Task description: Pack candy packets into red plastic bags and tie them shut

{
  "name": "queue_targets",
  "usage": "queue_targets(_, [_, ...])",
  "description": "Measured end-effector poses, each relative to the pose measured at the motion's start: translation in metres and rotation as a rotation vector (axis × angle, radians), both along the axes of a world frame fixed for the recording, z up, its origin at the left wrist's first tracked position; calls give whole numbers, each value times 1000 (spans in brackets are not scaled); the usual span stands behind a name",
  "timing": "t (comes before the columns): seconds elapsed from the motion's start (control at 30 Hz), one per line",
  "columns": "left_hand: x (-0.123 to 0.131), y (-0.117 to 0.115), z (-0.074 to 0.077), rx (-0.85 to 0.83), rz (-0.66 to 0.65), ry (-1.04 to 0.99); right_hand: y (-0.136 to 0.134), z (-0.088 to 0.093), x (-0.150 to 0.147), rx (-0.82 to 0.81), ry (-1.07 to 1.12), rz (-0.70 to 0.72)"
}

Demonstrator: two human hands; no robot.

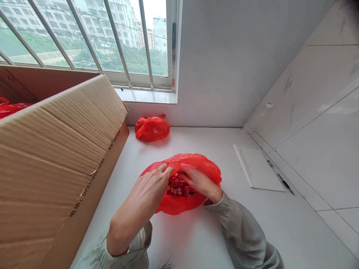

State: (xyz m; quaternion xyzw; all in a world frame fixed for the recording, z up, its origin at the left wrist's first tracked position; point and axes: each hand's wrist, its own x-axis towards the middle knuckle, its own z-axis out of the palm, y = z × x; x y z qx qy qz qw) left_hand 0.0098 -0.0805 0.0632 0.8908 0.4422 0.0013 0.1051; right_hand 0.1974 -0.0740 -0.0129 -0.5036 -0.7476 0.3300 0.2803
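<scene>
A red plastic bag [196, 164] lies open on the white counter in front of me. Small red packets [177, 186] with printed patterns show inside its mouth. My left hand [146, 196] rests on the bag's left rim, fingers extended and pressed onto the plastic. My right hand [200, 183] reaches into the bag's mouth from the right, fingers curled over the packets; whether it grips one is hidden. Both arms wear pale grey-green sleeves.
A large open cardboard box [56, 149] fills the left side, with red bags [9, 107] inside. Another tied red bag [152, 128] sits by the wall under the barred window. A white notepad [259, 168] and pen [282, 181] lie to the right near the tiled wall.
</scene>
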Motion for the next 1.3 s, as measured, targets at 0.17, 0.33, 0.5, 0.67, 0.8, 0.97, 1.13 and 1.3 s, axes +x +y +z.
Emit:
queue_targets(0.17, [9, 0, -1, -57, -6, -51, -8, 24, 28, -180, 115, 59])
queue_targets(0.33, [13, -5, -6, -40, 58, -95, -15, 42, 44, -171, 159, 11])
queue_targets(0.5, [14, -4, 1, -94, 51, -151, -18, 49, 45, -136, 169, -24])
queue_targets(0.67, [25, -2, 4, -167, 80, -344, -24, 55, 39, -164, 258, -7])
queue_targets(0.8, [28, 1, 2, -201, 152, -353, -26, 56, 39, -193, 311, 1])
queue_targets(0.97, [23, 9, 4, -284, 133, -433, -25, 55, 41, -254, 331, 14])
queue_targets(1.13, [18, 12, 4, -275, 111, -508, -26, 54, 37, -272, 385, 46])
queue_targets(1.3, [16, 11, 3, -288, 125, -564, -24, 51, 28, -197, 366, 3])
